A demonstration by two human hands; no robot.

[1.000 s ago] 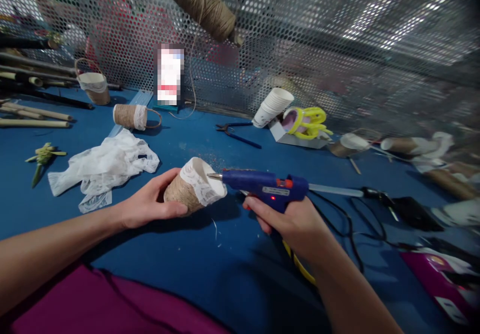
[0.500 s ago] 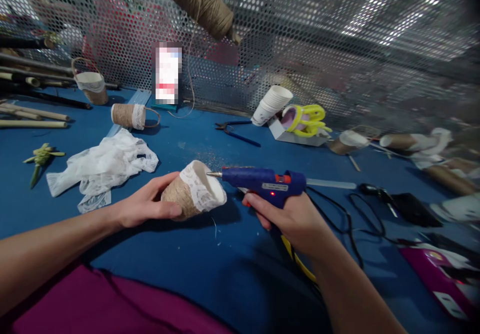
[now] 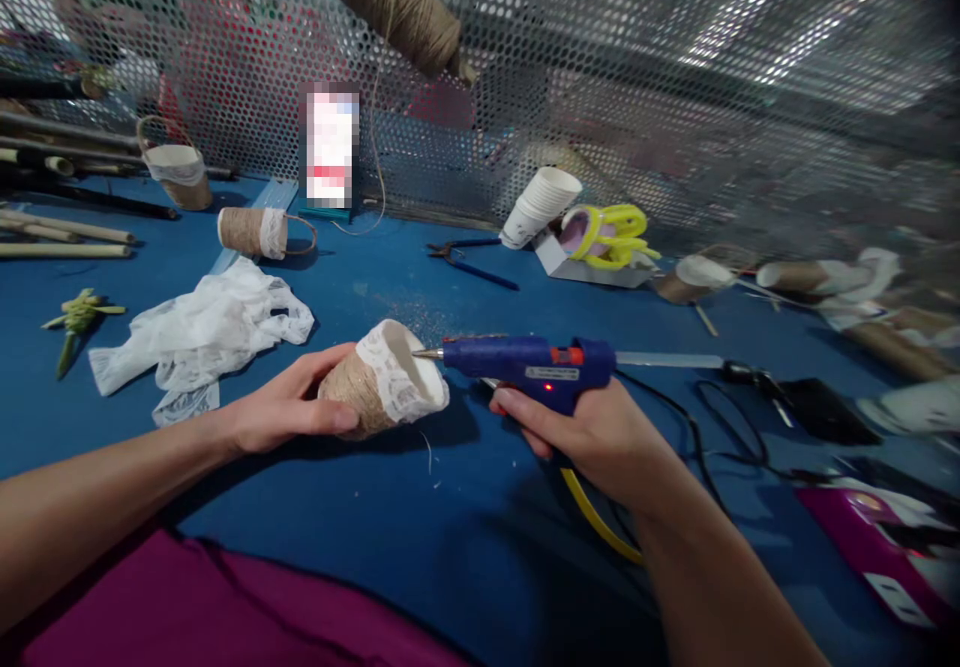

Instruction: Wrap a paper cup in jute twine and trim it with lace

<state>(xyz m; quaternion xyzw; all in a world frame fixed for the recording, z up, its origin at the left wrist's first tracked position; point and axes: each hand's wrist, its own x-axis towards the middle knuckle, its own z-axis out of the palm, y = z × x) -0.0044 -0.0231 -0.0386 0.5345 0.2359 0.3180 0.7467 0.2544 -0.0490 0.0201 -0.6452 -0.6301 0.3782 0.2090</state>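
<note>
My left hand [image 3: 304, 402] is wrapped round a paper cup [image 3: 356, 387] covered in brown twine, with a band of white lace at its rim. The cup lies tilted, its mouth facing right. In my right hand [image 3: 592, 427] is a blue glue gun [image 3: 502, 359] with a lit red light and a clear glue stick [image 3: 667, 359] sticking out of its back. The metal nozzle [image 3: 429, 354] points left at the cup's mouth; whether it touches the inner wall I cannot tell. A crumpled piece of white lace [image 3: 217, 322] lies beyond my left forearm.
At the back left are two twine-covered baskets [image 3: 251, 232] and several sticks [image 3: 67, 250]. Pliers [image 3: 480, 265], stacked paper cups [image 3: 541, 205] and a box with a yellow coil [image 3: 607, 232] stand farther back. A twine spool [image 3: 394, 7] hangs above. A purple power strip [image 3: 862, 557] with black cables lies right.
The whole view has shifted slightly. Both hands keep their holds, the nozzle staying at the cup's mouth. A yellow cord below my right hand shows more fully.
</note>
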